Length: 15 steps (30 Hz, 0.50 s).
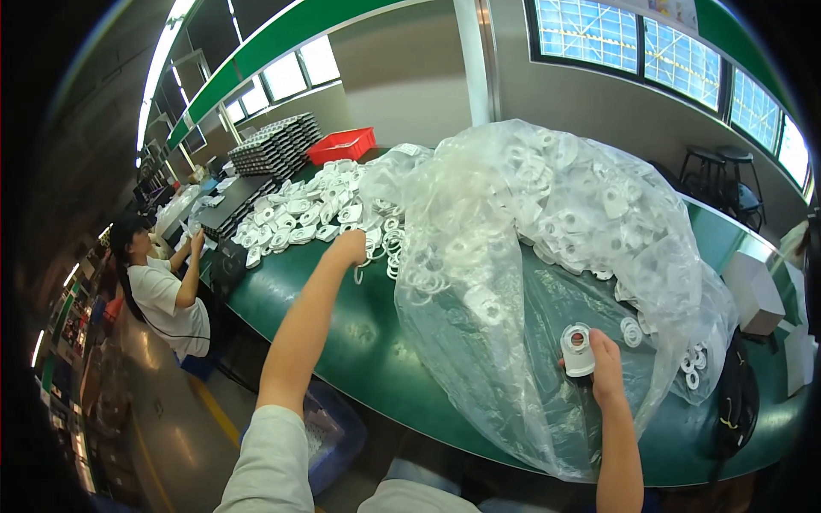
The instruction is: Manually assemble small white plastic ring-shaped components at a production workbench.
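A: In the head view, what does the right hand have?
B: A white ring-topped part, pinched between thumb and fingers, above the clear plastic bag toward the near edge of the green table.
A: And the left hand?
B: It is beside the loose white rings, fingers bunched. One ring shows just below them; I cannot tell whether it is gripped.
A: What lies around?
B: A heap of white parts toward the table's far left, a red bin behind it, and a black bag at the right end.
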### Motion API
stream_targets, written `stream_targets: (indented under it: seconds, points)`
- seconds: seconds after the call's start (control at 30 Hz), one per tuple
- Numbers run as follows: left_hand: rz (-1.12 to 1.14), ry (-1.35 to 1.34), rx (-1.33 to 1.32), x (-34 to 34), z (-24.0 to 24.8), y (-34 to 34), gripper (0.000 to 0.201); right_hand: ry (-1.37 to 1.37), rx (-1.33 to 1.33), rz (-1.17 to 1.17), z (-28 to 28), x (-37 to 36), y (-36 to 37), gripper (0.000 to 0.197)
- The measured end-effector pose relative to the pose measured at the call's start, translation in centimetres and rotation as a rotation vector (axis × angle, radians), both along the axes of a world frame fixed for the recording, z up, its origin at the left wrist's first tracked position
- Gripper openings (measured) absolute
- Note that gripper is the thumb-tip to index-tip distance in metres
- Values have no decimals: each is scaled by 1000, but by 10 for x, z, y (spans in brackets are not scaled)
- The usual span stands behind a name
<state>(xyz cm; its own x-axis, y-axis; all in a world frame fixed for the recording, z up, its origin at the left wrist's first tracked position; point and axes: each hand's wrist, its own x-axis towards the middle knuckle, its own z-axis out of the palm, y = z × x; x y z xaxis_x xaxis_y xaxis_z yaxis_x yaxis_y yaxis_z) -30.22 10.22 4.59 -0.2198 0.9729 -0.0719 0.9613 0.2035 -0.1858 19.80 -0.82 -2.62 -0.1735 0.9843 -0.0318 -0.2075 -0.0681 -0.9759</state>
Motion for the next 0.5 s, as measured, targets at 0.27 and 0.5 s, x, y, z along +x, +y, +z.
stream_targets:
  seconds: [0.27,0.5]
  points:
    - [-324,-1236,476,127,91,-80,17,155,-75,8,-9,10,6,36]
    - [-381,-1858,184,293,1,-92,17,227,-140,24,0,11,6,47]
